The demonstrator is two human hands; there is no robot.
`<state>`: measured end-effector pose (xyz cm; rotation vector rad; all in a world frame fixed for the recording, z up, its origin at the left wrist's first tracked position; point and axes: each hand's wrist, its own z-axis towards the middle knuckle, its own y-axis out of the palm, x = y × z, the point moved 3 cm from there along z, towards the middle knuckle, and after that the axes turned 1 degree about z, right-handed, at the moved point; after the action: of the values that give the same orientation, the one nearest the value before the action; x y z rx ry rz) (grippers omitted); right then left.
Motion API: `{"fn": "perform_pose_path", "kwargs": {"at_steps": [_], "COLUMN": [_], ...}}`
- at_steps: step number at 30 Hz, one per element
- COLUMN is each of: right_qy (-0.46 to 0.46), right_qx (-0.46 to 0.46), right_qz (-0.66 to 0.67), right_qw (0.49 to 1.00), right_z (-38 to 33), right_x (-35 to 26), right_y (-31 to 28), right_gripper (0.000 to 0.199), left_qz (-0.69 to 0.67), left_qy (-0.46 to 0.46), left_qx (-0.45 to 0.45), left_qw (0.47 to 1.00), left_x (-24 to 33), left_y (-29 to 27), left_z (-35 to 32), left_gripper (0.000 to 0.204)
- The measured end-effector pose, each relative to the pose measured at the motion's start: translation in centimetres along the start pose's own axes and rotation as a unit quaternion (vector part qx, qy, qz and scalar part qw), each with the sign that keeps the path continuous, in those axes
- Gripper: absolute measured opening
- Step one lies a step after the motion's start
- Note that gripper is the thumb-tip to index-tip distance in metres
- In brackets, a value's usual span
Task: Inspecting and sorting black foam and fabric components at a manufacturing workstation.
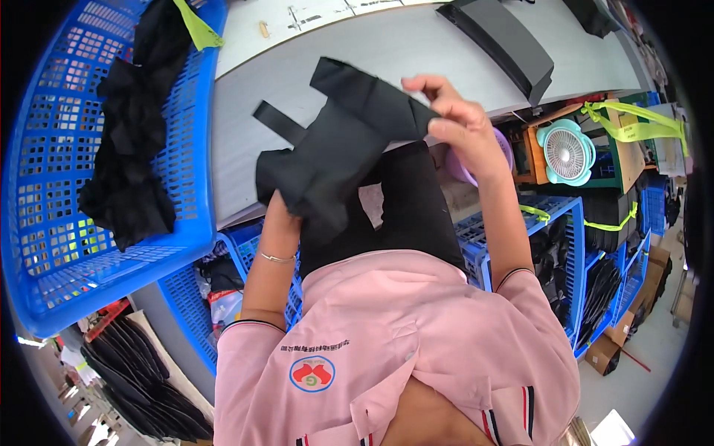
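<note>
A black fabric piece with a short strap sticking out at its left is held up over my lap and the table's near edge. At its upper right corner, my right hand has the edge between thumb and fingers, with the index finger curled above. Only the wrist end of my left hand shows, below the lower left part of the fabric. Its fingers are covered by the cloth, so their grip is hidden. The lower edge of the fabric is slightly blurred.
A blue plastic basket at the left holds black fabric pieces. On the grey table lies a long black curved piece. Toward the right are a purple round container, a turquoise fan and a blue crate.
</note>
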<state>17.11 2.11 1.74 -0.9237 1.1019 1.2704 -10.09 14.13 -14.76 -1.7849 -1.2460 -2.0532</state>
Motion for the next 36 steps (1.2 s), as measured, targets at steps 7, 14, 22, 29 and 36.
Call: {"fn": "perform_pose_path", "kwargs": {"at_steps": [7,14,22,29,36], "right_qy": [-0.169,0.029,0.240,0.264,0.236], "right_qx": [0.161,0.327,0.183,0.151,0.170], "right_qz": [-0.317,-0.065,0.381,0.273,0.420], "right_qw": [0.919,0.942,0.874,0.913,0.860], "right_z": [7.2,-1.6,0.2,-0.2,0.8], "right_x": [3.8,5.6,8.5,10.0,8.2], "right_y": [-5.1,0.5,3.3,-0.8,-0.9], "right_gripper": [0.027,0.016,0.037,0.041,0.031], "left_qz": [0.172,0.234,-0.304,-0.406,-0.118], "left_qy": [0.046,0.104,-0.105,-0.107,-0.059], "left_qx": [0.201,0.367,0.059,-0.047,0.053], "left_qw": [0.963,0.894,0.945,0.907,0.990], "left_x": [2.3,7.7,5.9,4.2,5.2], "left_y": [8.8,5.0,7.4,9.0,7.3], "left_z": [0.6,0.8,7.1,8.5,10.0], "left_gripper": [0.022,0.025,0.042,0.043,0.043]}}
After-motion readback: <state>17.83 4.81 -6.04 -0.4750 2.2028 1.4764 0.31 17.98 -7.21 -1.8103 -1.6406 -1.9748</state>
